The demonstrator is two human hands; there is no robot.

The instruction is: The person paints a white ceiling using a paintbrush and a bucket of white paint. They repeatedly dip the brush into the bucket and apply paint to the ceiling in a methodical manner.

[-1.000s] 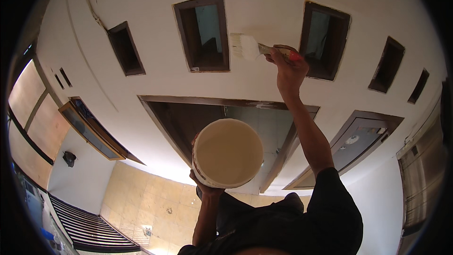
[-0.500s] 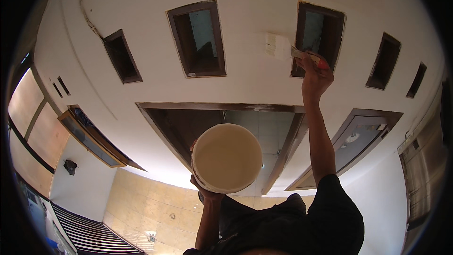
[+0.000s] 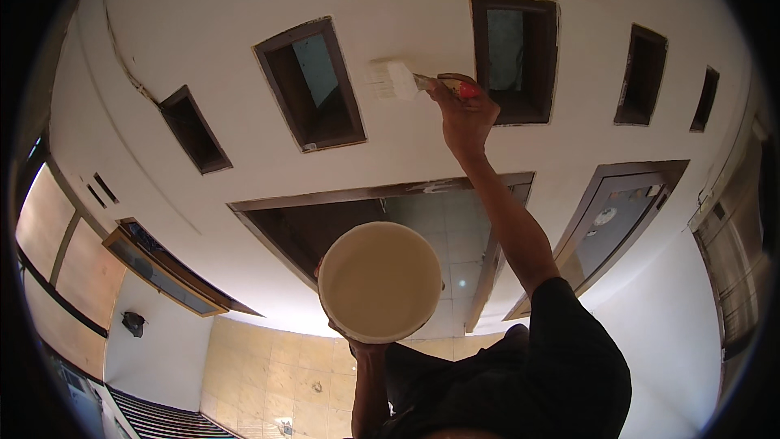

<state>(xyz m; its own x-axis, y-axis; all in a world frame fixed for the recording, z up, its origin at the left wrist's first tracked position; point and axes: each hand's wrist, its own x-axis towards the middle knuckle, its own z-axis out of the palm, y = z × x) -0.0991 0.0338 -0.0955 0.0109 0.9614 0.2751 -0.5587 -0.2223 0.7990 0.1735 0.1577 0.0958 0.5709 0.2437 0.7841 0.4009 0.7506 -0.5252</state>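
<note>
Right hand: clasped round the brush handle, upper middle of the frame, just left of the larger right-hand opening (image 3: 515, 59); the hand (image 3: 467, 118) has the red-marked end inside its grip
Brush: the wide flat brush (image 3: 394, 80) points left in the upper middle, its head pale all over; bristles seem to lie against the wall (image 3: 414, 24), between the two larger openings
Left hand: mostly hidden at the lower middle, where the hand (image 3: 361, 345) supports the bucket from below and its near side; the exact finger hold cannot be told
Bucket: the round pale bucket (image 3: 337, 248) sits in the centre, mouth facing up, cream-coloured inside; how much paint is left cannot be told
Wall coat, done: pale colour covers the stretch around the brush and most of the upper frame, so coating looks well along, though fresh and old paint look alike here
Wall coat, left: the patch under the bristles is presumably in hand; thin uneven edges around the larger left-hand opening (image 3: 310, 85) and its neighbour may want finishing
Dark trim: the lintel (image 3: 349, 195) across the middle is brown, with a whitish smear (image 3: 439, 187) on it; whether that needs cleaning cannot be told
Upper left: a cable (image 3: 114, 41) runs down the wall, and the surface beside it looks pale too
</note>
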